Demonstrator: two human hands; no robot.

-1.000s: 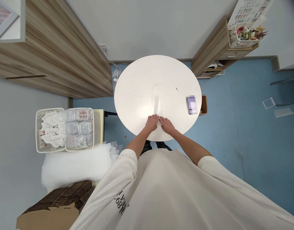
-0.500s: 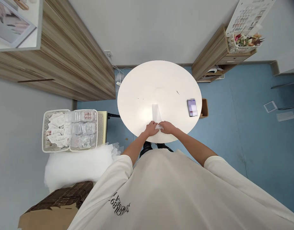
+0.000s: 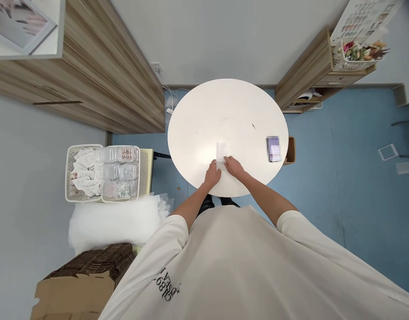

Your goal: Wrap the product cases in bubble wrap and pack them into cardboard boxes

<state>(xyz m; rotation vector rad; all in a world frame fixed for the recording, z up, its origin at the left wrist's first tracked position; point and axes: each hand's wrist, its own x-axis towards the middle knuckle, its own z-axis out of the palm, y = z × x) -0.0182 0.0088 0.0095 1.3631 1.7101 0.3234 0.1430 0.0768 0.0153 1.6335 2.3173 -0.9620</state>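
Observation:
On the round white table lies a narrow, translucent white plastic wrapping sheet, close to the table's near edge. Its near part is folded over, and a crosswise edge shows between my hands. My left hand grips the left side of the fold with its fingers bent. At the right side, my right hand pinches the fold, its fingertips on top of the sheet. Whether anything is wrapped inside cannot be made out. A purple box, partly blurred, rests near the table's right edge.
Left of the table are white baskets with clear boxes and paper slips, a pile of translucent white bags and stacked brown cardboard. A wooden cabinet stands behind them. A cardboard box is by the table's right edge.
My hands have moved slightly away from my body, turning the sheet's near end over. The sheet now looks shorter and straighter. The view has shifted a little.

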